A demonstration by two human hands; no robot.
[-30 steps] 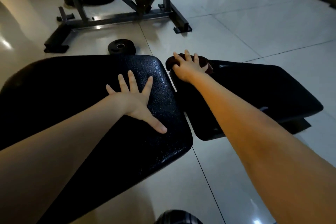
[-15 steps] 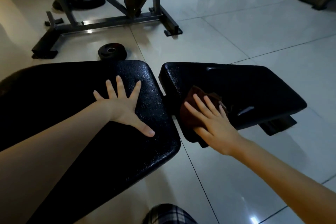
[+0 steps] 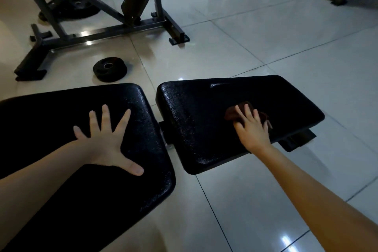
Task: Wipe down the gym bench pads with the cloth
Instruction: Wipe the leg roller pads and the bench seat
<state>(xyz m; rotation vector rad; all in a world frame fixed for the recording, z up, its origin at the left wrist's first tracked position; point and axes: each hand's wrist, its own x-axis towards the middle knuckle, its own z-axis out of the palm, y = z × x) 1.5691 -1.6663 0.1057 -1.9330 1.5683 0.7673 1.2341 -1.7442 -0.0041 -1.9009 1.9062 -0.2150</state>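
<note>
Our right hand (image 3: 252,131) lies flat, fingers straight, pressing the crumpled brown cloth (image 3: 230,113) onto the pebbled black right pad (image 3: 194,120). Our left hand (image 3: 106,143) is splayed, holding nothing, on the left pad (image 3: 41,120). A round weight plate (image 3: 110,69) lies on glossy tiles (image 3: 245,47)

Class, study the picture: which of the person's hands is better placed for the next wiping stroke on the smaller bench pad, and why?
Right. The right hand presses the brown cloth flat on the smaller pad. The left hand lies spread on the larger pad, touching no cloth, probably bracing.
</note>
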